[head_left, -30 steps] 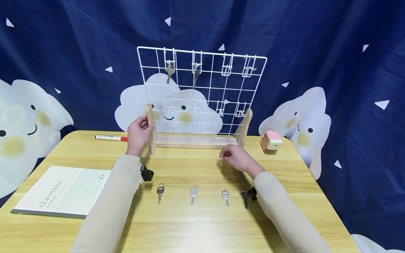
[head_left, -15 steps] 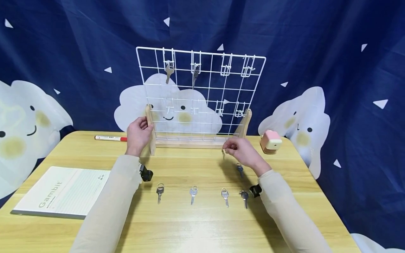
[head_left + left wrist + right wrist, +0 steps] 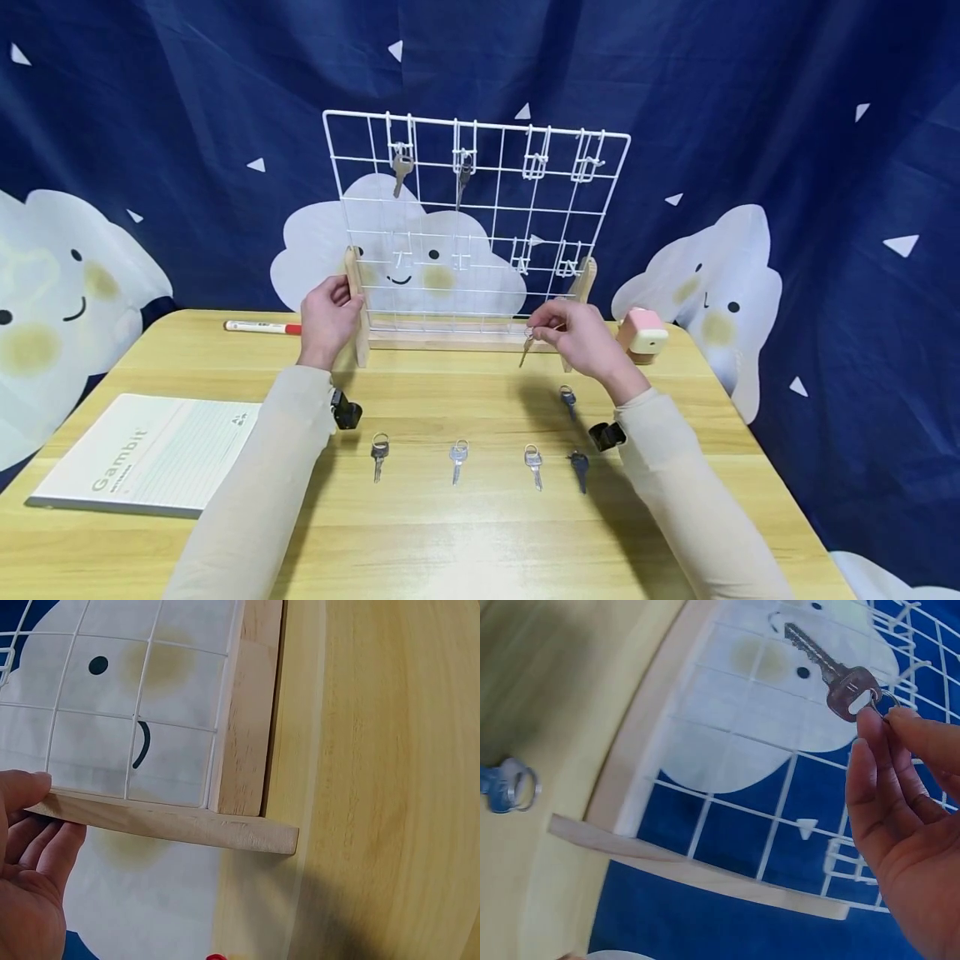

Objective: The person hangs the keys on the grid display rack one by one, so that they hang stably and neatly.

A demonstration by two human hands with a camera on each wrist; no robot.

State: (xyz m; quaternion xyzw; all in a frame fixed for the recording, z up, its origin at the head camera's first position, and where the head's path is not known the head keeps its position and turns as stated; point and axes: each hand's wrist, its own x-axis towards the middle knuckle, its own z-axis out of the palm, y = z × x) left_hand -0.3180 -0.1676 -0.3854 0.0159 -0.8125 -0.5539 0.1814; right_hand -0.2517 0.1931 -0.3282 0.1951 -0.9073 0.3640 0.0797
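Note:
My left hand (image 3: 327,321) holds the left wooden side post (image 3: 362,337) of a white wire grid rack, thumb on one face and fingers behind, as the left wrist view shows. My right hand (image 3: 581,342) pinches the small ring of a key (image 3: 849,688) between thumb and fingertips. That key dangles in front of the rack's base at its lower right, above the table. Two other keys hang from the top row of hooks: a brownish key (image 3: 402,171) at far left and a dark key (image 3: 464,171) beside it. The other hooks (image 3: 536,167) carry nothing.
Several ringed keys lie on the table, among them a silver key (image 3: 533,467) in the front row and a dark key (image 3: 567,400) behind. A notebook (image 3: 150,454) lies left, a red-capped marker (image 3: 258,327) behind it. A pink-and-cream box-shaped object (image 3: 642,333) stands right of the rack.
My right hand has risen and moved slightly right and toward the rack, carrying the key up from near the table. The left hand stays on the post.

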